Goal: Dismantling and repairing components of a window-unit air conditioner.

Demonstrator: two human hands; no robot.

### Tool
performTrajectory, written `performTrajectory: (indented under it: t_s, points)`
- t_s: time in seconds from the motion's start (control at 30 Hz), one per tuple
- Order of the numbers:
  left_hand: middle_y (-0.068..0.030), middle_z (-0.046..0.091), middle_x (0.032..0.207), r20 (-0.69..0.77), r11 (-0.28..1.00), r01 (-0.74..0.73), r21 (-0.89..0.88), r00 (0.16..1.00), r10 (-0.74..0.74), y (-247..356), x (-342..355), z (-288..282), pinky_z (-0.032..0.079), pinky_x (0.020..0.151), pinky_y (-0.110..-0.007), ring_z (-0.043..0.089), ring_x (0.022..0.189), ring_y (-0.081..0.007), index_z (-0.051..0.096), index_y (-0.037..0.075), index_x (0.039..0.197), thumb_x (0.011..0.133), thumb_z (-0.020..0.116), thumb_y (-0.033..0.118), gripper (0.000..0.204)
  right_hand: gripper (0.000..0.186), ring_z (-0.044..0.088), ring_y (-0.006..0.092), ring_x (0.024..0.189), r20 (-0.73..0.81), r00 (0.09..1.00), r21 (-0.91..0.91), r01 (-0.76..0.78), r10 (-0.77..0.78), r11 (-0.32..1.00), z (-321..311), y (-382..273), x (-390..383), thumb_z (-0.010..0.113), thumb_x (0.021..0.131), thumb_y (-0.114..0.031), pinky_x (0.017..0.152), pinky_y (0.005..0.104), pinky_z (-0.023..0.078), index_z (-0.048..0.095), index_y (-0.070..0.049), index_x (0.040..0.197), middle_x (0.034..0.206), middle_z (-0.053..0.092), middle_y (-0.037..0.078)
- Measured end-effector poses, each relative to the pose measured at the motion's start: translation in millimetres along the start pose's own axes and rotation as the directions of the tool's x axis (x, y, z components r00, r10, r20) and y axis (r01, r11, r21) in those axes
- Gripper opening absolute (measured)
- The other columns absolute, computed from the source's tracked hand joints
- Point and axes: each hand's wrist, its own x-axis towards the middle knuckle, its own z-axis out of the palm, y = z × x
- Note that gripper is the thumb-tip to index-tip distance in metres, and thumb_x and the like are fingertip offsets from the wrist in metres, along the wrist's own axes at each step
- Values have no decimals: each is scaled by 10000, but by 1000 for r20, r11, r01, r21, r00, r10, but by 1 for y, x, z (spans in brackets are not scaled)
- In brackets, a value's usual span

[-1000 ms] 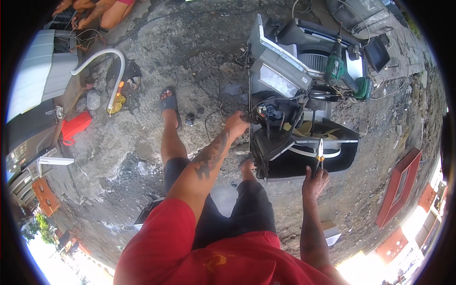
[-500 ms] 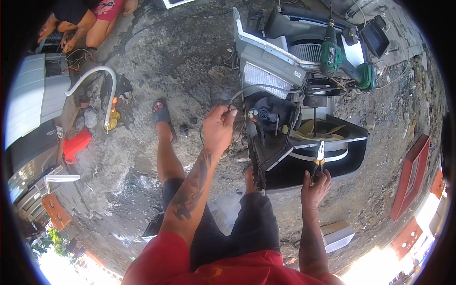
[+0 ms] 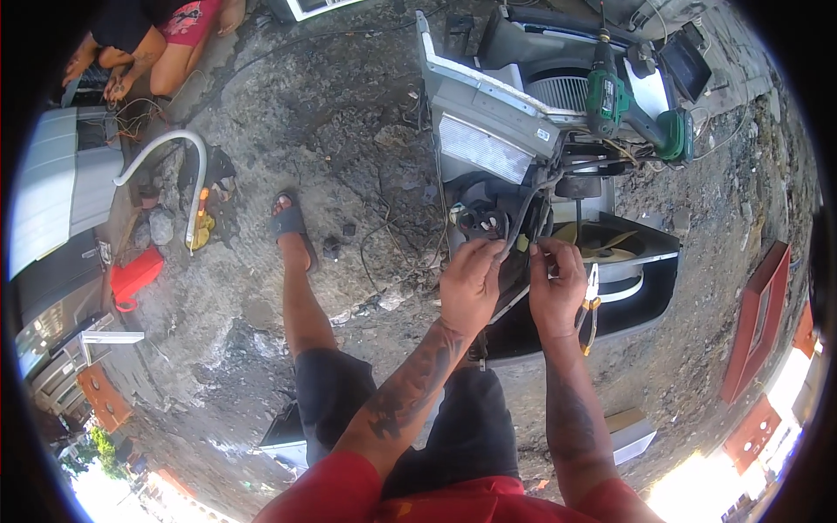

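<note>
My left hand (image 3: 471,283) pinches a grey cable (image 3: 526,209) that loops down from the opened air conditioner. Close beside it, my right hand (image 3: 559,292) has its thumb and fingers drawn together; what lies between their tips is too small to make out. Pliers with yellow-and-black handles (image 3: 589,318) show along the outer side of my right hand. Whether that hand still grips them or they rest on the casing, I cannot tell. Under both hands is a dark motor part (image 3: 478,220). The yellowish fan (image 3: 617,241) sits in the black housing (image 3: 641,318).
A green cordless drill (image 3: 608,100) lies on the unit's upper part, near a finned panel (image 3: 484,146). Leftward on the rough ground are a curved white hose (image 3: 202,166) and a red object (image 3: 135,275). A red frame (image 3: 757,322) lies at right. Another person's hands (image 3: 118,85) work at far left.
My left hand has moved right with the cable. My right hand has come up and left to meet it, its grip shifting off the pliers' handles, which now show beside it.
</note>
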Motion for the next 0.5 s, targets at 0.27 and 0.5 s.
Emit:
performTrajectory:
  t_s: [0.27,0.5]
  points:
    - [-99,658,1003,168,998,-46,41,985,39,-15,-20,0,551,718,-372,674,864,-288,688,25,1058,808,660,-47,262,212,572,87,748,200,859,491,-503,471,711,-10,-8,-19,689,937,-142,686,231,482,658,11,1082,907,668,44]
    - [-54,578,981,452,945,-216,246,888,86,-21,-30,2,507,751,-398,625,873,-270,691,87,983,766,671,-7,237,267,570,30,709,201,886,402,-463,417,790,-13,-14,-17,761,879,-127,649,188,465,653,44,1054,820,668,10]
